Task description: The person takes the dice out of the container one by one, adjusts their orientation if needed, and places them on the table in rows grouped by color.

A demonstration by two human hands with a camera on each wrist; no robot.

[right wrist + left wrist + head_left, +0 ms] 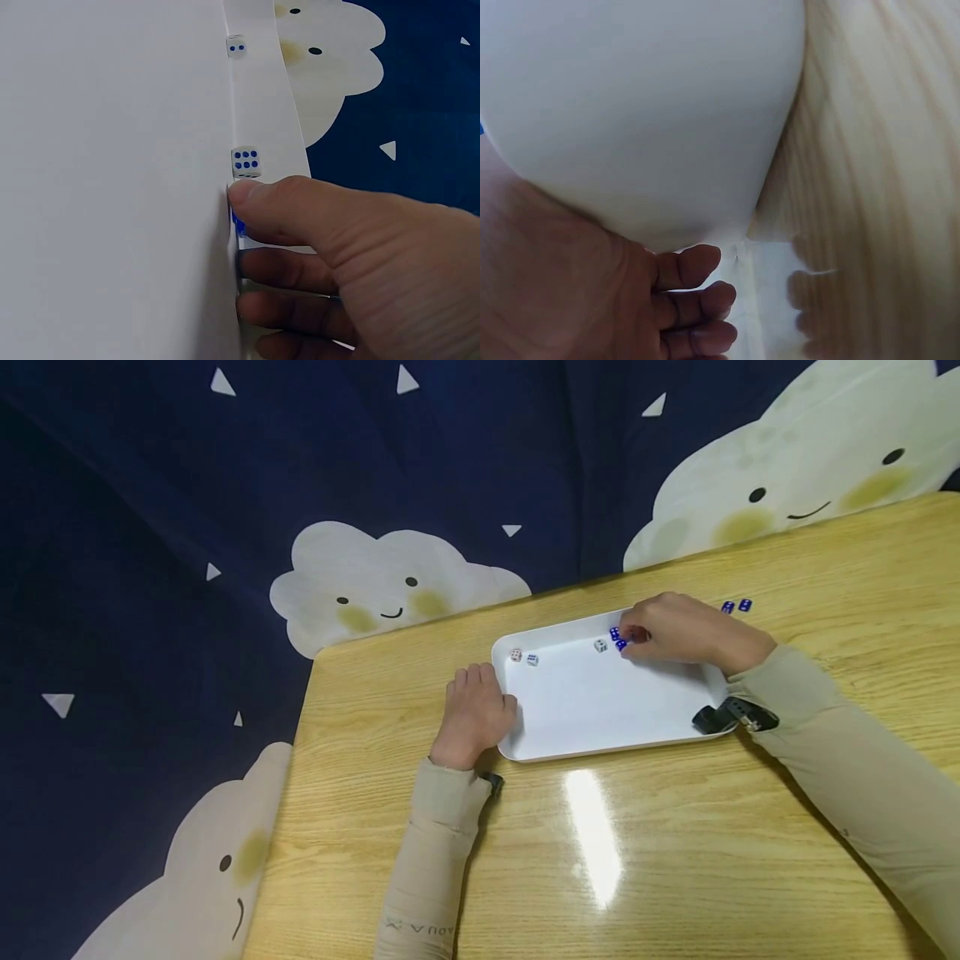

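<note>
A white tray lies on the wooden table. My left hand holds its left end, thumb over the rim and fingers outside; the left wrist view shows these fingers beside the tray wall. At the far wall, my right hand pinches a blue die, mostly hidden behind the thumb in the right wrist view. Another blue die sits right at the fingertips. Just left of them is a white die with dark pips. Two more white dice lie in the far left corner.
Two blue dice lie on the table beyond the tray's right end. Behind the table hangs a dark blue curtain printed with clouds. The right wrist's black strap overlaps the tray's near right corner.
</note>
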